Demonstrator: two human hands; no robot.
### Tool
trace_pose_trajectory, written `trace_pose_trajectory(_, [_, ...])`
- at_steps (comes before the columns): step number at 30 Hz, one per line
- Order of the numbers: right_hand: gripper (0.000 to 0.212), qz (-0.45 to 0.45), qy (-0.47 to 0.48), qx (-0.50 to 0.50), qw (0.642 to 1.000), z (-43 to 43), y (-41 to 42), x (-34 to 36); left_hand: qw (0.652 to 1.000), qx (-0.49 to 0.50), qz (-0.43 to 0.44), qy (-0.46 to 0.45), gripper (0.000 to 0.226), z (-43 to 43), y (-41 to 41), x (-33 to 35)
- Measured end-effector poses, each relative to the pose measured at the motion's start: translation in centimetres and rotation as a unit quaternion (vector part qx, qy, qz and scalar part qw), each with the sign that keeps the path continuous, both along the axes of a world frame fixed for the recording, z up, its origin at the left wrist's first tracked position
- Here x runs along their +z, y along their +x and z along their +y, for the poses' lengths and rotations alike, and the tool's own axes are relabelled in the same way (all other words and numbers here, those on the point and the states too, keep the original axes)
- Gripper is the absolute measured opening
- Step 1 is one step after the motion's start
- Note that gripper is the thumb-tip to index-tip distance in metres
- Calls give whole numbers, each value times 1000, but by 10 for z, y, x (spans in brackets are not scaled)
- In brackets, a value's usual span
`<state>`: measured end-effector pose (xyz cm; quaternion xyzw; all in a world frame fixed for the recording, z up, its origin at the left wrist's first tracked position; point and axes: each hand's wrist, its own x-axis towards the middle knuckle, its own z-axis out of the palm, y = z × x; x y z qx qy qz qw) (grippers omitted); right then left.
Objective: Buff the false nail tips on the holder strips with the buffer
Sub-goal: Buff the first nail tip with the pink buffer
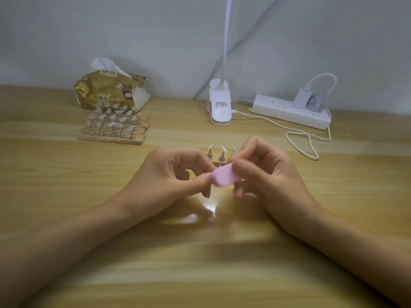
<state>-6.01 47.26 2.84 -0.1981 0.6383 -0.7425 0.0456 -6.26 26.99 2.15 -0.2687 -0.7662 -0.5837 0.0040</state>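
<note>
The pale wooden table [66,218] with its long streaky grain takes up most of what I can see, and two bare forearms reach across it from the near edge, angling inward until the hands meet at the pink buffer [223,176]. The right hand [264,172] is to the right of the buffer and grasps that end of it, the thumb lying over the top and the fingers curled underneath. The left hand [178,172] comes to the buffer's other end with its fingers arched, and the thumb tip touches the purple-edged end. I cannot tell whether it pinches the buffer itself or something hidden beneath it. Far behind the buffer and to its left is a crinkled gold tissue pack [111,90] with a white sheet poking out. Far behind and to its right lies a long white power strip [287,112] with a charger plugged in. Straight behind the buffer stands the smooth white base of a clip lamp [220,105]. Just in front of the tissue pack is a stack of flat wooden holder strips [113,130], studded with small metal stands that carry clear nail tips. The buffer is a rounded oblong block with a matte face. Just behind it another holder strip [216,162] peeks out, with a few translucent false nail tips [223,149] on their stands.
</note>
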Motion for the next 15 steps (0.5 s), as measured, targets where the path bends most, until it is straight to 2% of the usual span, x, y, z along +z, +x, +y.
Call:
trace_pose_trajectory(1, [19,6,7,12,1000,-2,1,-1,1000,0,0,-3,16,0,0,0])
trace_pose_trajectory(5, [22,-28,-10,-59,998,3,-3,4,1000,11,-5,-8,8,0,1,0])
trace_pose_trajectory(9, [20,4,-2,16,1000,0,-1,-1,1000,-3,-11,-2,15,2,2,2])
trace_pose_trajectory(13, [24,-23,-4,-49,999,1,-3,3,1000,-1,-20,3,12,1,2,2])
trace_pose_trajectory(15, [25,-25,-21,-48,998,3,-3,3,1000,-4,-18,7,13,1,3,2])
